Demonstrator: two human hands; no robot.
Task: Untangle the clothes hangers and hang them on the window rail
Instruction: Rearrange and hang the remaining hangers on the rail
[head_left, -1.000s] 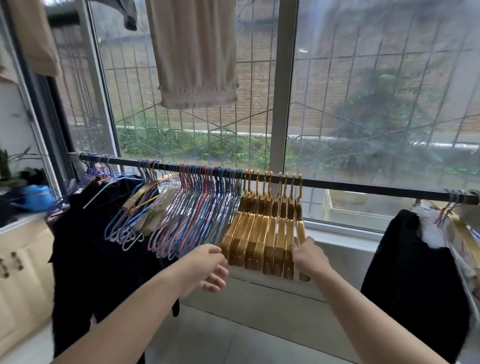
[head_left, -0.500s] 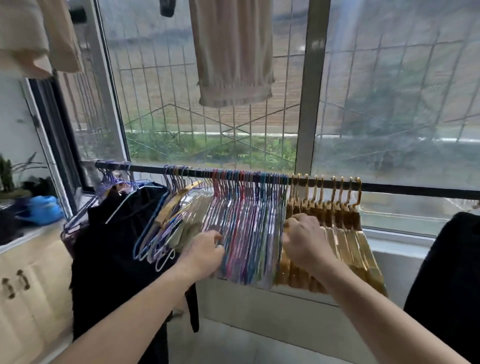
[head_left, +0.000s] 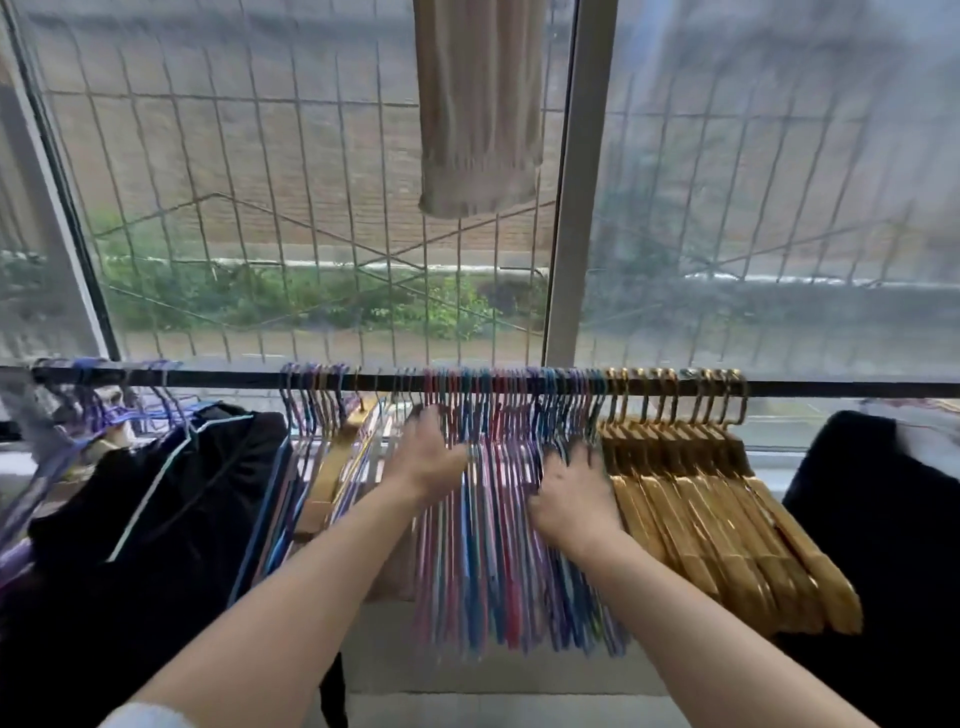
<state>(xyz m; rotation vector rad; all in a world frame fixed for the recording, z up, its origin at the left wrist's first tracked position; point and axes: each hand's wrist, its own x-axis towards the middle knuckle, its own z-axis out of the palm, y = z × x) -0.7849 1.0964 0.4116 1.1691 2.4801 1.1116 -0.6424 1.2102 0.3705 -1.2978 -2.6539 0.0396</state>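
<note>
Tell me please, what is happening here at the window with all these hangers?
A person is sorting hangers on the rail by the window. Both hands are in the bunch of thin colored hangers: the left hand at its left side, the right hand at its right side, next to the gold hangers. All of these hang on the rail. The picture is blurred, so the exact grip is unclear. Dark clothes hang further left.

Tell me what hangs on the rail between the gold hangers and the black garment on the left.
In the head view: the bunch of thin coloured hangers, both hands on it, then a looser, tilted clump of hangers beside the black garment. Gold hangers sit rightward.
</note>
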